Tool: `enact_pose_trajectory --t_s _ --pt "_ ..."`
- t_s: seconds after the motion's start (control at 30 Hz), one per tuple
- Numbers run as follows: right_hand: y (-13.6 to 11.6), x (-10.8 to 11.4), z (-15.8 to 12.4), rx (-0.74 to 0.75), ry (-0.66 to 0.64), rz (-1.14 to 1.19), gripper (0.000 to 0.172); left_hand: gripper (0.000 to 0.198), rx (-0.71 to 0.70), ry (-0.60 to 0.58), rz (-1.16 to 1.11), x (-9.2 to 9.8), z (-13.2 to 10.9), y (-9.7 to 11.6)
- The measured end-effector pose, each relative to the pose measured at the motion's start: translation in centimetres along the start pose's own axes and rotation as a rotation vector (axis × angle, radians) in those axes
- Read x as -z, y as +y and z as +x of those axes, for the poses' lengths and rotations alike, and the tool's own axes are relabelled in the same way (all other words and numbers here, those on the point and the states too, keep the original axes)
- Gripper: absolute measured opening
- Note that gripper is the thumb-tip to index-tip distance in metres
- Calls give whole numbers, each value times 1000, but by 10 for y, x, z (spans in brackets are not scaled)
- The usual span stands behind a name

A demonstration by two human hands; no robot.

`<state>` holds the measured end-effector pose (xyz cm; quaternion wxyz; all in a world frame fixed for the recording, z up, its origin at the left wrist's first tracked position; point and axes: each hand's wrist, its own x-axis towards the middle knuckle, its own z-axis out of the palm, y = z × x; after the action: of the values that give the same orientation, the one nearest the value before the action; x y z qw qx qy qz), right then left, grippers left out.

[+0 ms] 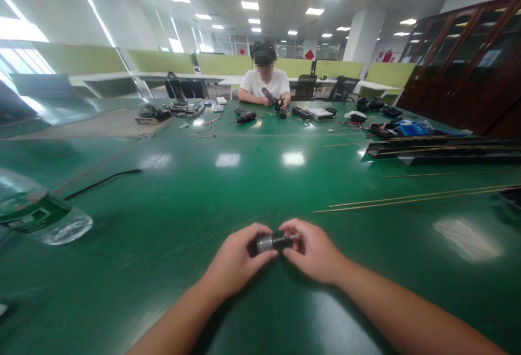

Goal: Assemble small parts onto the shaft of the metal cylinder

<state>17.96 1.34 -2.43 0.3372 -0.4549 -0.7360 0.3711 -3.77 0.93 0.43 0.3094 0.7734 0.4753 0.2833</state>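
Observation:
Between my hands, just above or on the green tabletop, lies a small cylindrical part, silver at its left end and black toward the right. It looks like a small motor, though its exact kind is unclear. My left hand curls its thumb and fingers around the silver end. On the black end, my right hand closes in a pinch, and a thin tip shows near its fingers. Parts of the cylinder are covered by the fingers.
A clear plastic bottle lies at the left by a black cable. Thin brass-coloured rods and black bars occupy the right. Across the green table, a person sits behind a power drill and scattered parts.

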Motion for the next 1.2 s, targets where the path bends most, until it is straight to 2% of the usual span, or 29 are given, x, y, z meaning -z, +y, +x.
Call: enact_pose_trajectory --t_s 0.23,1.2 --pt "-2 1 2 96 10 -28 32 22 -39 -38 40 -4 -1 5" --pt "-4 2 3 80 -13 -17 14 22 -27 -28 38 -4 -1 10"
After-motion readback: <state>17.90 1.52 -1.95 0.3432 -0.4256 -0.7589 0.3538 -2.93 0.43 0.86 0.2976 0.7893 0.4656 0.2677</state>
